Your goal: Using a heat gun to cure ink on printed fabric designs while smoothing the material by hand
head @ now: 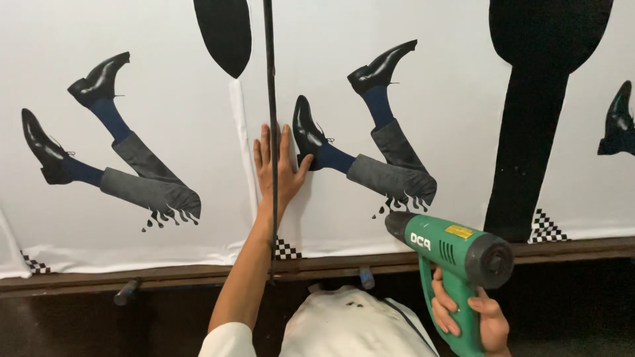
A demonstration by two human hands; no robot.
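White printed sheet (456, 132) is being pressed flat by the open, empty left hand (278, 168) beside the seam while the green heat gun (456, 254), gripped closed in the right hand (473, 320), is best being kept moving.

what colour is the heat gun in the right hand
Green with a black nozzle, the heat gun in the right hand; head view.

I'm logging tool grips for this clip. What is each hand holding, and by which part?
Right hand grips the green heat gun by its handle. Left hand holds nothing; it presses flat on the white printed sheet.
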